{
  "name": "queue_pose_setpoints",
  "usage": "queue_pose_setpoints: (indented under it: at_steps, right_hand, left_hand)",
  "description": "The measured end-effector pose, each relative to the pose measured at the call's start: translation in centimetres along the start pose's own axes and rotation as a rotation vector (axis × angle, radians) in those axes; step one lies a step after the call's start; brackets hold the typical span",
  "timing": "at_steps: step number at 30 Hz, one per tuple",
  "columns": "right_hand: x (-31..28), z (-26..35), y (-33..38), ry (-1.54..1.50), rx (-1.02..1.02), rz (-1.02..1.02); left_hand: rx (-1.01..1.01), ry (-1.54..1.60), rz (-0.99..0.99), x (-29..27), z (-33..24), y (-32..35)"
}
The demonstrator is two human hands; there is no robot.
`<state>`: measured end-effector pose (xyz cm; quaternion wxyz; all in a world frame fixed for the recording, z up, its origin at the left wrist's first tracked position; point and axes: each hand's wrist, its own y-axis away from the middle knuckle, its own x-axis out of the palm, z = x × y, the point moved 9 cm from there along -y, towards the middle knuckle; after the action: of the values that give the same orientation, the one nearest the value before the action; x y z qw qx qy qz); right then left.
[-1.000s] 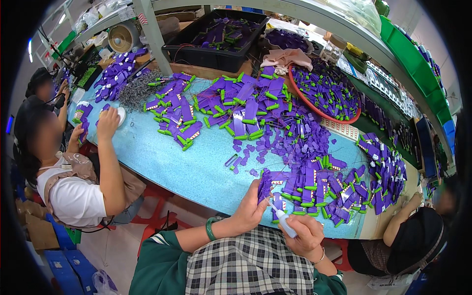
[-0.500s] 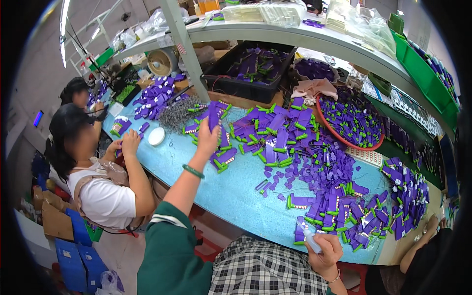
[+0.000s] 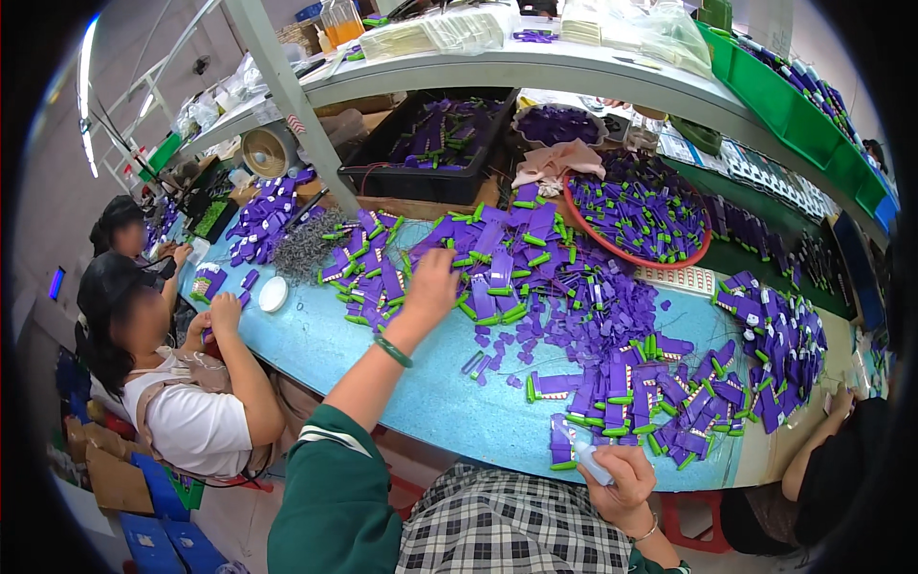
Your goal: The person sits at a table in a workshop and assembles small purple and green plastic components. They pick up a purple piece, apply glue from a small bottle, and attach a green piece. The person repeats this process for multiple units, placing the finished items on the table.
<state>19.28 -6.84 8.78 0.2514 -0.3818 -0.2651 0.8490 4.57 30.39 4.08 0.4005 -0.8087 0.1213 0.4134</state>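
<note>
presumably the step in hand is involving picking from the purple-and-green pieces (image 3: 500,271), heaped across the blue bench (image 3: 440,383). left hand (image 3: 433,289) is hovering over or touching them; cannot tell whether it is gripping anything. right hand (image 3: 626,483) is holding a squeeze bottle (image 3: 593,464). next move is probably calling for separating one piece cleanly.

Purple-green parts (image 3: 620,383), blue tabletop (image 3: 430,392), checked apron (image 3: 516,526) — black, white
</note>
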Motion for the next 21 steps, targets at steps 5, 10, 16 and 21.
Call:
queue_pose_setpoints:
  at_steps: [5,10,16,21]
  right_hand:
    - [-0.6,0.0,0.4,0.001,-0.005,-0.029]
    - [-1.3,-0.8,0.9,0.000,0.001,-0.084]
    - [-1.4,-2.0,1.7,0.006,0.051,-0.079]
    - [-0.8,-2.3,1.8,0.000,0.049,-0.078]
  left_hand:
    - [-0.277,-0.137,-0.097,2.0,3.7,-1.4]
    - [-0.426,-0.128,-0.235,2.5,7.7,-1.3]
    - [-0.535,-0.176,-0.305,1.6,9.4,-1.4]
    - [-0.543,-0.031,-0.003,5.5,10.2,-3.5]
